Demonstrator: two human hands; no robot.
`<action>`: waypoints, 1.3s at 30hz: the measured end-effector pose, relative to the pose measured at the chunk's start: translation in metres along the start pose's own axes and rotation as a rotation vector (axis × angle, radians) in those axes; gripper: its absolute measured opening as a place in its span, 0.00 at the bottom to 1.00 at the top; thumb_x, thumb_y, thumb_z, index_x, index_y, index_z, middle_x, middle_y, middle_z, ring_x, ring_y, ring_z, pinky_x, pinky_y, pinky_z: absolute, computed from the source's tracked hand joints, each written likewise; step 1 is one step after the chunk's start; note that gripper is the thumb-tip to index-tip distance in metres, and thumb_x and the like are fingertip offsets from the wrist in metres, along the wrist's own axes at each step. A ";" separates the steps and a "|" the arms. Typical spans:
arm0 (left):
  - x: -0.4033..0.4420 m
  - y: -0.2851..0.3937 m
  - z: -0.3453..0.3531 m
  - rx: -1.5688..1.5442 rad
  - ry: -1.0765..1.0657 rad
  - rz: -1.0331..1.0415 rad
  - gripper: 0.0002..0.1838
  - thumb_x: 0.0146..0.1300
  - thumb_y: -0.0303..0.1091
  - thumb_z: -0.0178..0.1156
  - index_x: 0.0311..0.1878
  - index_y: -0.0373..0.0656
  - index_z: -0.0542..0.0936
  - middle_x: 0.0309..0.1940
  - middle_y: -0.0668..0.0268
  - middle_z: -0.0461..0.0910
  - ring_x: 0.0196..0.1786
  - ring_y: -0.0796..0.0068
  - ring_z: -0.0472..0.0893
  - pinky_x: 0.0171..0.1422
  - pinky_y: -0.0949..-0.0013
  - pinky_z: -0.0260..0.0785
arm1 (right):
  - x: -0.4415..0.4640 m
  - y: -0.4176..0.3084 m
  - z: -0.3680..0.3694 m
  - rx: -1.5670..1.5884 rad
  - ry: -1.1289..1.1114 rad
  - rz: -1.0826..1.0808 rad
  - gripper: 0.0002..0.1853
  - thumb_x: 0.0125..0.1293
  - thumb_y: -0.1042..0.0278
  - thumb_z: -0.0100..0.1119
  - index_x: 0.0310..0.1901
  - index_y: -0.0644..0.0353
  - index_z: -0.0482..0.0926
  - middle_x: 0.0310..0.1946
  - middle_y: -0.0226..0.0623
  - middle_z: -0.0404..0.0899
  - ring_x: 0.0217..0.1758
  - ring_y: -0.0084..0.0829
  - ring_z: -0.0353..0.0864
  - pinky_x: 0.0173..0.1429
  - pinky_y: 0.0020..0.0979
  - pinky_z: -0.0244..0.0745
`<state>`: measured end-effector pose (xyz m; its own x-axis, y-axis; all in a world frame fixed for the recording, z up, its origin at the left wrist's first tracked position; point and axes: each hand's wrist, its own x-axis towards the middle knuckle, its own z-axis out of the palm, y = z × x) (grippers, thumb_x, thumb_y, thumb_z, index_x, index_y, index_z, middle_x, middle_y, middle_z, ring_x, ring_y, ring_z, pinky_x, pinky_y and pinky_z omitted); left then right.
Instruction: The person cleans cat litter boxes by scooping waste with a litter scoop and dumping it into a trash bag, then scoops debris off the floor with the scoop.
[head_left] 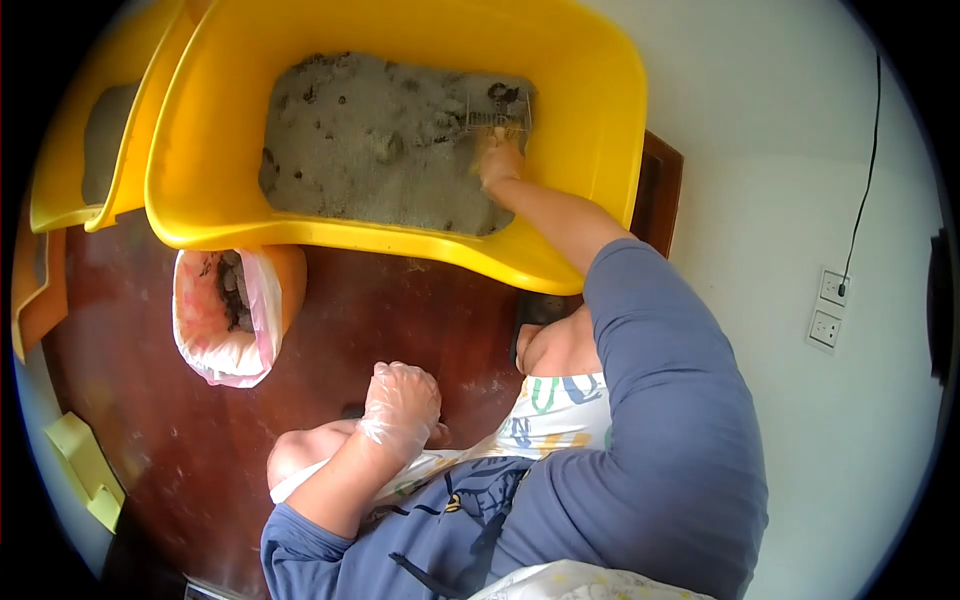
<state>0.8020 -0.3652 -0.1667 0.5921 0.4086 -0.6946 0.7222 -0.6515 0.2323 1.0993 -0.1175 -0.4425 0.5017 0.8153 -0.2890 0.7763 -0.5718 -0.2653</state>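
Note:
My right hand (500, 163) reaches into a yellow litter box (590, 120) and is closed on a litter scoop (485, 118), whose slotted end lies in the grey litter (340, 150) near the box's right wall. Dark clumps (505, 93) sit at the scoop. More dark bits are scattered over the litter, and a larger lump (385, 147) lies near the middle. My left hand (402, 402), in a clear plastic glove, is held closed above my knee, with nothing visible in it.
A bin (292, 280) with a pinkish-white bag liner (262, 310) stands against the box's front, clumps inside. Another yellow litter box (110, 185) is at the left. On the right wall a cord (868, 180) runs to an outlet (826, 308). A yellow-green object (85, 470) lies lower left.

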 end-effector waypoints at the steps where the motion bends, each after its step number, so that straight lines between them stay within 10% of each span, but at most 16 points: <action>1: 0.000 0.000 -0.002 -0.001 -0.002 -0.008 0.16 0.59 0.51 0.63 0.38 0.49 0.89 0.35 0.67 0.87 0.44 0.69 0.85 0.48 0.64 0.71 | -0.011 -0.017 -0.013 0.039 0.001 0.046 0.34 0.81 0.44 0.36 0.48 0.71 0.84 0.48 0.58 0.85 0.51 0.54 0.85 0.55 0.52 0.77; 17: -0.009 0.009 -0.002 0.043 -0.008 0.005 0.21 0.61 0.57 0.63 0.39 0.49 0.90 0.38 0.68 0.88 0.45 0.68 0.85 0.46 0.63 0.73 | -0.059 -0.107 -0.033 0.360 0.137 -0.253 0.28 0.78 0.45 0.46 0.44 0.70 0.77 0.39 0.65 0.82 0.45 0.63 0.82 0.51 0.55 0.76; 20: -0.013 0.008 -0.018 -0.007 -0.085 0.027 0.11 0.65 0.40 0.59 0.41 0.50 0.89 0.39 0.67 0.88 0.46 0.69 0.85 0.48 0.62 0.70 | -0.064 -0.108 -0.033 0.292 0.154 -0.393 0.27 0.78 0.46 0.47 0.41 0.68 0.76 0.36 0.62 0.83 0.42 0.63 0.83 0.47 0.56 0.77; 23: -0.006 0.011 -0.001 0.011 -0.059 -0.027 0.32 0.45 0.69 0.71 0.39 0.49 0.89 0.38 0.68 0.87 0.45 0.69 0.85 0.48 0.65 0.72 | -0.066 -0.114 -0.034 0.275 0.136 -0.409 0.27 0.78 0.45 0.47 0.42 0.68 0.76 0.36 0.61 0.83 0.42 0.62 0.83 0.48 0.56 0.77; 26: -0.009 0.012 -0.001 0.009 -0.025 -0.021 0.32 0.43 0.68 0.72 0.38 0.49 0.89 0.38 0.69 0.87 0.44 0.69 0.85 0.48 0.66 0.72 | -0.066 -0.111 -0.038 0.228 -0.022 -0.453 0.28 0.78 0.44 0.48 0.46 0.68 0.78 0.38 0.62 0.83 0.44 0.62 0.82 0.50 0.54 0.77; 39: -0.011 0.016 0.005 0.045 0.052 -0.048 0.11 0.63 0.42 0.60 0.38 0.51 0.90 0.35 0.68 0.88 0.43 0.69 0.85 0.44 0.62 0.70 | -0.094 -0.121 -0.044 0.135 -0.336 -0.647 0.27 0.77 0.44 0.49 0.46 0.67 0.78 0.42 0.61 0.82 0.46 0.62 0.80 0.52 0.52 0.74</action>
<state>0.8055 -0.3835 -0.1591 0.5757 0.4724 -0.6674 0.7342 -0.6579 0.1676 0.9744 -0.1208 -0.3429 -0.2012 0.9336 -0.2966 0.8128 -0.0099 -0.5825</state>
